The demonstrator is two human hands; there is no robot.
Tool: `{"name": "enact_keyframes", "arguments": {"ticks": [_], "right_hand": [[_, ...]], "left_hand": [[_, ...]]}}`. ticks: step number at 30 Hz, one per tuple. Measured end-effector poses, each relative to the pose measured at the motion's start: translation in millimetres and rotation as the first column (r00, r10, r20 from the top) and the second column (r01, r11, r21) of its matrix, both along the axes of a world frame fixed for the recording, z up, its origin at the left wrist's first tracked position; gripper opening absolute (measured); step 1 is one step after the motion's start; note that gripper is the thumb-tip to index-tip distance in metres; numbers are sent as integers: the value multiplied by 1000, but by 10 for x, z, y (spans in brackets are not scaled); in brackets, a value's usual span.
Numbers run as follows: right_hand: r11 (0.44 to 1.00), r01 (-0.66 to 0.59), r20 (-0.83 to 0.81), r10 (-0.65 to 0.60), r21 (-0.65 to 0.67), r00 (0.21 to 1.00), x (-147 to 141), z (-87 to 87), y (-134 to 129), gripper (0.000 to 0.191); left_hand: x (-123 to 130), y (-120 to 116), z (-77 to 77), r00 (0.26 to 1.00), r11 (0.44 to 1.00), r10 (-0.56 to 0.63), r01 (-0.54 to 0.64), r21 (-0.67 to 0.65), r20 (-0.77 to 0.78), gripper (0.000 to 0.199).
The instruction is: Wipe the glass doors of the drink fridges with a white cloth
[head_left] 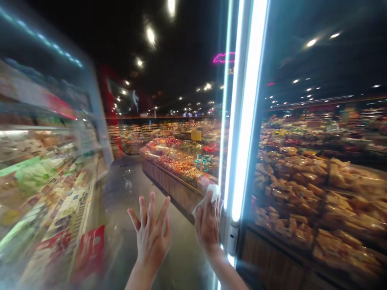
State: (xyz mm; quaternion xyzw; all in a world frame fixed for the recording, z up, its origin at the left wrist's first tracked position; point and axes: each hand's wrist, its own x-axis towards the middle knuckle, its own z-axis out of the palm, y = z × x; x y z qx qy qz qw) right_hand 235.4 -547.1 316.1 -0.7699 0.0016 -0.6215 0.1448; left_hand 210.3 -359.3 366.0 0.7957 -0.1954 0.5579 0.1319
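Note:
My left hand [152, 233] is raised at the lower middle, its fingers spread and nothing in it. To its right, my right hand [208, 225] presses a crumpled white cloth or tissue [214, 192] against what looks like a clear glass door. The cloth shows above and beside the fingers. Just right of this hand stands a bright upright light strip [246, 121] on the door's edge. Whether my left hand touches the glass cannot be told.
Refrigerated shelves with packaged food [39, 169] fill the left side. A red package [90, 249] is at the lower left. Beyond the glass are a wooden-sided display bin [169, 183] and a yellow sign [196, 135]. Bagged goods [296, 193] are piled at right.

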Motion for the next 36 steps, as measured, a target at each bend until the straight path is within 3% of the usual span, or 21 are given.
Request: {"name": "enact_keyframes", "arguments": {"ticks": [4,5,8,9,13,14,17,18,20,22,23,24,26,28,30,33,34,36], "right_hand": [[965,-112,-38,106,-239,994,-47,-115,-54,65],[973,-101,-33,97,-208,995,-61,-131,-60,66],[999,-22,-19,23,43,1000,-106,-137,-47,68],[998,-33,-32,35,50,999,-122,-131,-29,69],[961,-180,-86,165,-208,982,-164,-92,50,71],[970,-170,-67,160,-175,985,-164,-77,65,71],[991,-76,-12,78,107,997,-155,-43,137,68],[989,-71,-12,74,131,997,-154,-44,181,68],[992,-129,-33,129,-9,991,-159,-64,291,70],[957,-202,-60,194,-210,979,-161,-87,398,73],[946,-212,-62,203,-245,977,-157,-88,442,74],[955,-202,-50,196,-218,979,-150,-78,479,74],[990,-142,-10,142,-21,990,-130,-33,553,72],[984,-110,4,110,139,994,-116,19,658,71],[988,-143,1,144,60,990,-116,44,803,71],[936,-222,-45,218,-273,975,-123,36,1013,72],[924,-220,-41,219,-311,975,-121,38,1065,71],[959,-183,-11,185,-216,983,-111,66,1156,70]], "left_hand": [[-32,-118,-8,999,999,35,-35,20,-21,81],[-39,-126,-7,999,999,44,-43,26,-21,81],[-55,-109,0,998,998,54,-53,42,-13,81],[-59,-95,1,998,997,54,-53,47,-14,81],[-76,-30,-14,998,996,54,-52,69,-28,78],[-82,-8,-22,998,996,57,-55,69,-26,78],[-102,77,-52,997,995,75,-73,61,-23,77],[-109,115,-61,997,995,77,-76,60,-25,77],[-121,202,-75,996,996,78,-76,55,-31,77],[-130,304,-83,996,996,83,-81,46,-37,78],[-134,360,-84,995,995,88,-86,40,-39,78],[-137,418,-84,995,995,94,-93,33,-41,79],[-143,540,-80,994,995,102,-102,21,-44,78],[-148,663,-74,993,994,105,-104,8,-53,78],[-151,781,-70,993,995,102,-103,-4,-61,78],[-153,956,-69,992,994,108,-110,-18,-61,79],[-154,1016,-70,992,993,116,-117,-23,-57,79],[-159,1141,-76,990,990,133,-135,-35,-51,80]]}}
